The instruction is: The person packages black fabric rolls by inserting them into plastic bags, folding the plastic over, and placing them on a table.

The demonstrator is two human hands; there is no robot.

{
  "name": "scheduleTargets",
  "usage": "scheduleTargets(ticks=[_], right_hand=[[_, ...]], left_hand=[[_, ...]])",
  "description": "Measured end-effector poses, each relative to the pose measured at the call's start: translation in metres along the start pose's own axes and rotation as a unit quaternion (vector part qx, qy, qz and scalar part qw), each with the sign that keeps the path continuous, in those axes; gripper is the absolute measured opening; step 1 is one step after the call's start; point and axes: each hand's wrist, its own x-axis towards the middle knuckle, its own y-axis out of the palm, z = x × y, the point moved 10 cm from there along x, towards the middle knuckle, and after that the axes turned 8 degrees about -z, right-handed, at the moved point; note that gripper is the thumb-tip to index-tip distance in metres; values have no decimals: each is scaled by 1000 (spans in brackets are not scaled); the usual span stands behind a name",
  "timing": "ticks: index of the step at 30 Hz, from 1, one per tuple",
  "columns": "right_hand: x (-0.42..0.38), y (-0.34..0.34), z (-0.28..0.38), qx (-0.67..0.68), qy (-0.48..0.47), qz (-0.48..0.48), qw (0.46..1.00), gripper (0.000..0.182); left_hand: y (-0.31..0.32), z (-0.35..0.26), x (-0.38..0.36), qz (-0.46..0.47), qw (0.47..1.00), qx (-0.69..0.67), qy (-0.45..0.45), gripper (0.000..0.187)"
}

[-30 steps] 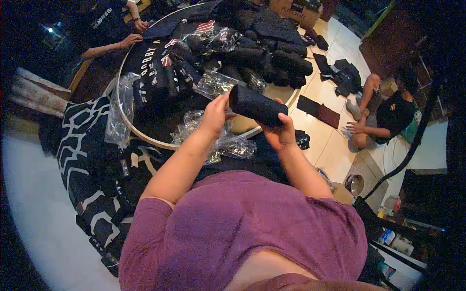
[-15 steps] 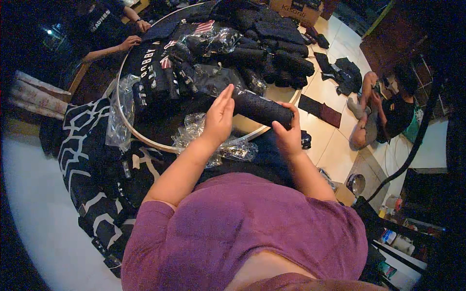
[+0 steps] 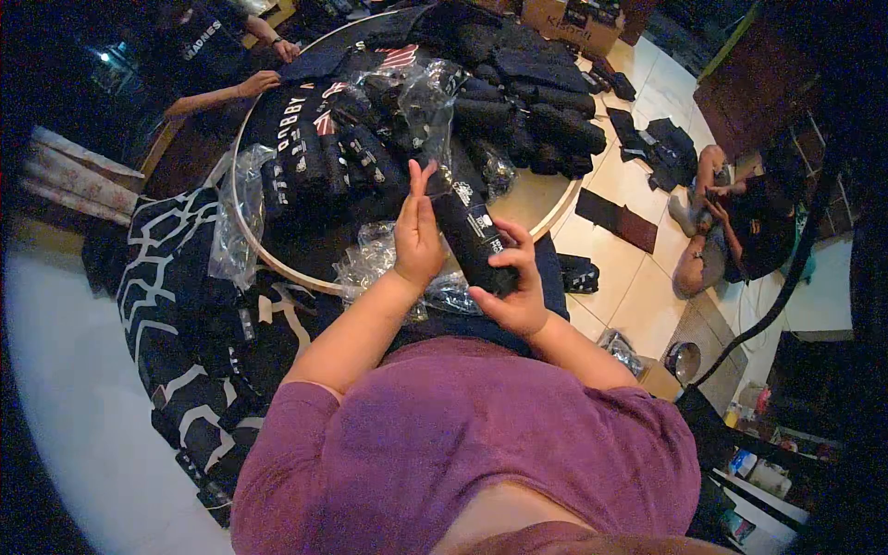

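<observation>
My right hand (image 3: 514,282) is wrapped round the lower end of a rolled black garment (image 3: 476,236) with white print. The roll slants up and to the left, its far end at a clear plastic bag (image 3: 435,116). My left hand (image 3: 420,231) is beside the far part of the roll, its fingers pointing up; the thumb side meets the bag's edge, and whether the fingers pinch the plastic is hard to make out. Below my left hand lie crumpled clear bags (image 3: 370,264). Rolled black garments (image 3: 555,129) are piled beyond my hands.
A round table with a pale rim (image 3: 248,242) carries the piles. Across it, at the upper left, are a co-worker's hands (image 3: 264,83). Another person (image 3: 740,217) sits on the floor at the right, near folded dark cloths (image 3: 618,219). A cardboard box (image 3: 573,35) stands behind.
The roll has turned from nearly level to steeply slanted, showing its white print. My right hand has moved down and left. The clear bag now stands raised at the roll's far end.
</observation>
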Motion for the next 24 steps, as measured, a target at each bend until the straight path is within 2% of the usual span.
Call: scheduleTargets(ticks=[2, 3, 5, 6, 7, 8, 10, 12, 14, 17, 18, 19, 20, 21, 22, 24], right_hand=[[5, 6, -14, 135, 157, -9, 978, 91], [13, 3, -7, 135, 157, -9, 978, 91], [8, 24, -15, 58, 300, 166, 938, 106], [8, 27, -15, 83, 335, 166, 924, 114], [8, 27, -16, 82, 335, 165, 924, 114], [11, 27, -15, 72, 313, 158, 934, 113], [9, 28, -20, 63, 290, 150, 943, 112], [14, 27, -8, -117, 118, 140, 976, 112], [17, 29, -5, -136, 107, 145, 974, 111], [18, 29, -2, -193, 85, 157, 965, 110], [19, 30, -2, -229, 74, 164, 957, 109], [20, 28, -1, -228, 74, 164, 957, 109], [20, 30, 3, -243, 60, 182, 951, 99], [20, 33, 5, -259, 45, 202, 944, 89], [18, 34, 2, -258, 46, 203, 943, 89], [16, 39, 9, -306, -52, 192, 931, 68]], left_hand=[[-1, 0, 1, -6, 999, -35, -10, 47], [0, 3, 0, -2, 999, -41, -34, 47], [4, 6, -3, 7, 995, -54, -83, 47], [5, 8, -6, 11, 992, -61, -108, 47], [8, 11, -8, 16, 989, -68, -133, 47], [8, 13, -8, 17, 989, -68, -133, 47], [2, 8, -7, 3, 998, 0, -60, 47], [-4, 2, -8, -14, 997, 69, 13, 47], [-10, -2, -8, -21, 993, 105, 48, 47], [1, 9, -8, 78, 988, -114, -72, 51], [1, 5, -6, 62, 992, -90, -64, 60], [-1, 2, -5, 62, 992, -89, -64, 60], [-5, 21, -8, 30, 950, -233, -204, 67], [-2, 36, -17, -5, 867, -368, -335, 73], [-2, 32, -14, 7, 867, -370, -332, 82], [-5, 31, -16, 2, 876, -349, -333, 79]])
